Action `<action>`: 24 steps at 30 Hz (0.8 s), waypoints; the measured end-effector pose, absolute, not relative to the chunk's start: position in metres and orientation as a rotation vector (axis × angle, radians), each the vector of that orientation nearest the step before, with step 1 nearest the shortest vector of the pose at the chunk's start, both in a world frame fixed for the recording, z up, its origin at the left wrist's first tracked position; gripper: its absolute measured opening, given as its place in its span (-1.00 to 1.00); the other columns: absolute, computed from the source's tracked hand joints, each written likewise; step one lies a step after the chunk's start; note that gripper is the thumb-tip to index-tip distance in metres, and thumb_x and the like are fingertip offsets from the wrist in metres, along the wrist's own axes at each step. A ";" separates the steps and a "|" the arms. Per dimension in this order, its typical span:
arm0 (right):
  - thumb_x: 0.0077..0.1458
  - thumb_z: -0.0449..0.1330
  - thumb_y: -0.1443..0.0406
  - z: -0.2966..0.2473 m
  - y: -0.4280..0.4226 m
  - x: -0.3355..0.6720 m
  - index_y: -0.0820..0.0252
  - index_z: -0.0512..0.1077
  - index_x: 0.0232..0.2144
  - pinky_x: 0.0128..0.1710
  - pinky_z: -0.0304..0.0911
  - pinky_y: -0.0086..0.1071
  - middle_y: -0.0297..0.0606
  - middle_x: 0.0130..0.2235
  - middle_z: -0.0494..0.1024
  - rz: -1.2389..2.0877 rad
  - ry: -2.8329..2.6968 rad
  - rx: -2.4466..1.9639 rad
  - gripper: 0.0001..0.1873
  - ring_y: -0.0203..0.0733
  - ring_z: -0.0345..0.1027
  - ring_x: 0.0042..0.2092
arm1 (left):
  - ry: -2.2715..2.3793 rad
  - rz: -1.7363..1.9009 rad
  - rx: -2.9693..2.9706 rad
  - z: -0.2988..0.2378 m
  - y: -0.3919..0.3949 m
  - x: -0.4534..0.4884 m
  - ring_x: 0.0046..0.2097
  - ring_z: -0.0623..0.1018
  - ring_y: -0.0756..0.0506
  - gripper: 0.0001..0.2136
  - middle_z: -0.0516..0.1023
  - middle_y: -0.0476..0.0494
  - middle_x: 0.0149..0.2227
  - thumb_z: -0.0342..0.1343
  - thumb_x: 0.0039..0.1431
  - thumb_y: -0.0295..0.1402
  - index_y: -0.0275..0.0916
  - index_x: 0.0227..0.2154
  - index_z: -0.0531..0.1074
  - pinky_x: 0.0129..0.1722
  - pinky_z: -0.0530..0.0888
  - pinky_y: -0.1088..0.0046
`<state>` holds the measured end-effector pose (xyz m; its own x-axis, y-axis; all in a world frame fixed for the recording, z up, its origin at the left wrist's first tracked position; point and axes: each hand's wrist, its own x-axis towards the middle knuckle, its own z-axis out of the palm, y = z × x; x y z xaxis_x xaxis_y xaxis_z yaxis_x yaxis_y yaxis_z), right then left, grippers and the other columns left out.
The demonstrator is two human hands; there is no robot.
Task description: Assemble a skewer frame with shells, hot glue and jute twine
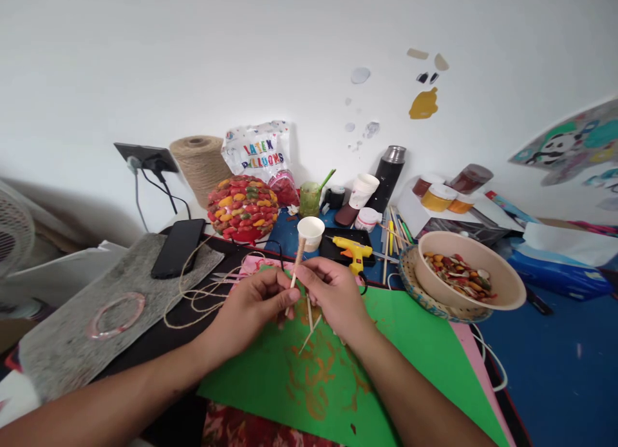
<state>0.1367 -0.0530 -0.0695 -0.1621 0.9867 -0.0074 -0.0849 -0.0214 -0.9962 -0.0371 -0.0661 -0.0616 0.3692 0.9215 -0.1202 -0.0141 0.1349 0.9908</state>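
Observation:
My left hand (263, 299) and my right hand (333, 295) meet over a green sheet (415, 344). Their fingers are closed around a thin pale stick (293, 279), held nearly upright. Its upper end is tan and looks wrapped in twine. A few loose thin sticks (309, 336) show just below my fingers, on the sheet or partly hidden by my right hand. Brown smears mark the paper there. Loose twine (190, 299) loops to the left of my left hand. Behind the stick stands a white paper cup (310, 228), with a yellow glue gun (352, 248) to its right.
At the back left are a twine spool (197, 167), a ball covered in coloured shells (243, 209) and a balloon bag (258, 152). A phone (178, 247) and a clear ring (118, 315) lie on grey felt. A bowl of coloured shells (502, 283) stands right, near a black flask (389, 180).

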 end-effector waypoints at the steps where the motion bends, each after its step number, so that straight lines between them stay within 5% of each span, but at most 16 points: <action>1: 0.11 0.37 -0.05 -0.069 -0.053 0.137 0.19 0.60 -0.35 -0.53 -0.03 -0.39 -0.46 -0.59 0.29 1.390 -1.252 -1.073 -0.60 -0.32 0.06 -0.53 | 0.942 0.854 1.224 -0.061 -0.066 -0.037 -0.52 0.46 -0.01 -0.54 0.54 -0.01 -0.52 0.41 0.09 0.08 -0.24 -0.42 0.46 -0.48 0.42 0.46; 9: 0.13 0.38 -0.03 -0.071 -0.051 0.140 0.18 0.59 -0.30 -0.53 -0.02 -0.41 -0.40 -0.53 0.43 1.484 -1.229 -1.022 -0.61 -0.33 0.11 -0.51 | 0.824 0.794 1.040 -0.066 -0.064 -0.038 -0.54 0.47 -0.01 -0.56 0.57 -0.08 -0.52 0.40 0.12 0.06 -0.29 -0.36 0.58 -0.54 0.35 0.49; 16: 0.15 0.36 -0.04 -0.073 -0.050 0.141 0.19 0.58 -0.35 -0.57 -0.11 -0.41 -0.51 -0.62 0.26 1.399 -1.234 -1.048 -0.60 -0.37 -0.01 -0.58 | 0.903 0.865 1.173 -0.062 -0.061 -0.039 -0.50 0.46 0.01 -0.53 0.53 0.01 -0.44 0.44 0.07 0.05 -0.25 -0.25 0.49 -0.47 0.43 0.47; 24: 0.12 0.37 -0.08 -0.071 -0.051 0.140 0.18 0.58 -0.35 -0.57 -0.08 -0.40 -0.49 -0.62 0.27 1.403 -1.263 -1.081 -0.57 -0.34 0.04 -0.57 | 0.911 0.844 1.157 -0.058 -0.062 -0.036 -0.51 0.46 0.02 -0.54 0.55 -0.01 -0.48 0.47 0.03 0.04 -0.27 -0.36 0.50 -0.49 0.41 0.49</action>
<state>0.1398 -0.0505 -0.0707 -0.1813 0.9831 -0.0246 -0.0782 -0.0394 -0.9962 -0.0365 -0.0623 -0.0580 0.3972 0.9053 -0.1507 -0.0816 0.1984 0.9767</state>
